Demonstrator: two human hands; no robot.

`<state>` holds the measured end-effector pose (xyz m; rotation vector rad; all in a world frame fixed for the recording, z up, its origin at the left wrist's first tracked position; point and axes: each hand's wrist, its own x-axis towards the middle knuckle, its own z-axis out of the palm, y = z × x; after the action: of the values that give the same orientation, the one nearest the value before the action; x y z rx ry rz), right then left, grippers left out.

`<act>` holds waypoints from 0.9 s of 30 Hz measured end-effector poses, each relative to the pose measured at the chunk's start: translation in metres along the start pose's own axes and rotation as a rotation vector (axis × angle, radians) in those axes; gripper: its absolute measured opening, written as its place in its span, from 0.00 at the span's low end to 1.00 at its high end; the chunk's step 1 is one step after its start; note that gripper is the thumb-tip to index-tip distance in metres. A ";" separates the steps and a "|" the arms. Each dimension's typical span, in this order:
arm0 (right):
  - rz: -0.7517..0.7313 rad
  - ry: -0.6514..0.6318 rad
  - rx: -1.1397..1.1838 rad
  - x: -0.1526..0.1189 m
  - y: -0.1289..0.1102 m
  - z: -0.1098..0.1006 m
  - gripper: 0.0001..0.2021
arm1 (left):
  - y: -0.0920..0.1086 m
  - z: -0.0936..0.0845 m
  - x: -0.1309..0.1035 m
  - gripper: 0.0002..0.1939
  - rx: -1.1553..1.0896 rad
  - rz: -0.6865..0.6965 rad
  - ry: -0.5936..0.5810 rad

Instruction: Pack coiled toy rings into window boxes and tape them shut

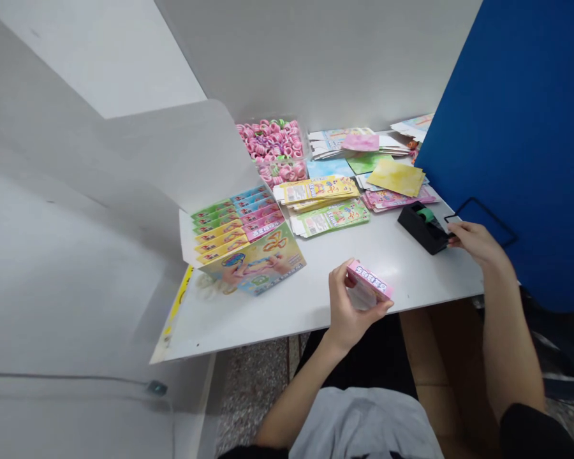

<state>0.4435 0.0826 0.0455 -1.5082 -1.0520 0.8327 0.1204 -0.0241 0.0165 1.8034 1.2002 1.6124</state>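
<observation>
My left hand (pixel 347 303) is closed around a small pink carton (pixel 370 280), gripping it by its sides just over the front edge of the table. Lettering runs along the carton's upward side. At the right, a black tape dispenser (pixel 421 228) with a green core stands on the tabletop. My right hand (pixel 473 241) has its fingertips pinched at the dispenser's cutting end, on the tape; the strip itself is hard to make out. Left of my hands, an open display box (pixel 263 261) holds rows of green, blue, pink and yellow cartons (pixel 239 223), its lid raised.
Flat yellow cartons (pixel 320 190) and green cartons (pixel 332 217) lie stacked mid-table. Behind are a clear bin (pixel 272 143) of pink and green rings and yellow cards (pixel 397 176). A blue partition (pixel 511 140) with a black wire handle borders the right; a white wall (pixel 325 57) stands behind.
</observation>
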 end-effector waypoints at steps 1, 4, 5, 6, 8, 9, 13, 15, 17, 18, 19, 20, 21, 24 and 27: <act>0.024 0.014 0.007 -0.003 -0.001 0.001 0.07 | 0.000 0.000 0.000 0.43 0.000 0.002 0.000; 0.107 0.060 0.006 -0.011 -0.006 0.004 0.11 | -0.001 -0.001 -0.001 0.42 -0.004 0.008 0.005; 0.118 0.064 0.013 -0.014 -0.007 0.005 0.11 | -0.001 -0.002 -0.001 0.42 -0.006 0.009 0.006; 0.125 0.069 0.021 -0.016 -0.008 0.005 0.12 | -0.001 -0.002 0.000 0.42 -0.007 0.009 0.006; 0.137 0.080 0.039 -0.020 -0.009 0.006 0.12 | 0.000 -0.001 0.000 0.41 -0.015 0.010 0.008; 0.142 0.089 0.048 -0.022 -0.010 0.007 0.12 | 0.000 -0.001 0.000 0.41 -0.022 0.009 0.010; 0.162 0.127 0.085 -0.027 -0.011 0.007 0.09 | 0.000 0.000 0.001 0.41 -0.043 0.001 0.017; 0.161 0.149 0.116 -0.029 -0.013 0.006 0.07 | 0.000 0.001 0.001 0.41 -0.035 -0.004 0.021; 0.161 0.177 0.153 -0.031 -0.014 0.005 0.07 | 0.000 0.002 0.001 0.41 -0.021 -0.003 0.021; 0.165 0.187 0.171 -0.033 -0.014 0.004 0.07 | 0.000 0.002 0.001 0.41 -0.016 0.001 0.021; 0.172 0.194 0.188 -0.034 -0.014 0.004 0.06 | 0.000 0.002 0.001 0.41 -0.012 0.004 0.020; 0.180 0.199 0.203 -0.035 -0.013 0.003 0.06 | 0.000 0.002 0.001 0.41 -0.011 0.007 0.020; 0.187 0.206 0.218 -0.035 -0.012 0.003 0.05 | 0.000 0.002 0.002 0.41 -0.011 0.010 0.020; 0.204 0.242 0.258 -0.035 -0.005 0.002 0.08 | 0.000 0.001 0.002 0.41 -0.028 0.014 0.019; 0.229 0.257 0.299 -0.031 0.006 0.001 0.13 | -0.001 0.002 0.002 0.41 -0.050 0.023 0.029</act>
<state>0.4322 0.0536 0.0383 -1.4477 -0.5460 0.8830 0.1216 -0.0217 0.0167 1.7746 1.1453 1.6720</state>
